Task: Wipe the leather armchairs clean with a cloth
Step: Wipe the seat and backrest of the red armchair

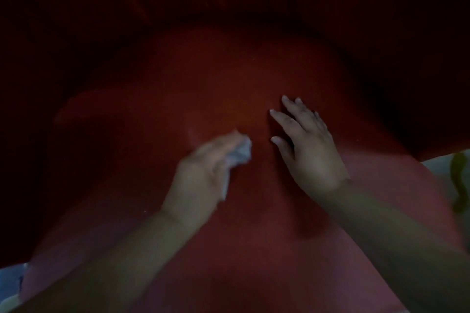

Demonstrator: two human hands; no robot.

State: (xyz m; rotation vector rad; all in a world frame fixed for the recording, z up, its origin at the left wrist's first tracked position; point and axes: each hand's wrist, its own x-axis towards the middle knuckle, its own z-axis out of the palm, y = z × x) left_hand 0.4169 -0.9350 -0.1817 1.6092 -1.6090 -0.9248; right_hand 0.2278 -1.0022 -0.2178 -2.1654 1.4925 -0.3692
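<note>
Nearest, the blurred left hand (pixel 201 175) is closed round a crumpled white cloth (pixel 240 151), unwiped dark-red leather seat cushion (pixel 203 71) lying at twelve o'clock (the flat-fingered right hand (pixel 309 150) braces at three o'clock).

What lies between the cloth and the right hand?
Only bare red leather of the armchair seat separates the cloth from the right hand, in the head view.

Your cloth (pixel 240 151) is a small, pale, crumpled wad, blurred in the dim light, pressed on the armchair (pixel 203 79) seat under your left hand (pixel 201 175). The armchair is dark red leather, its smooth cushion bulging toward you, the back in deep shadow.
</note>
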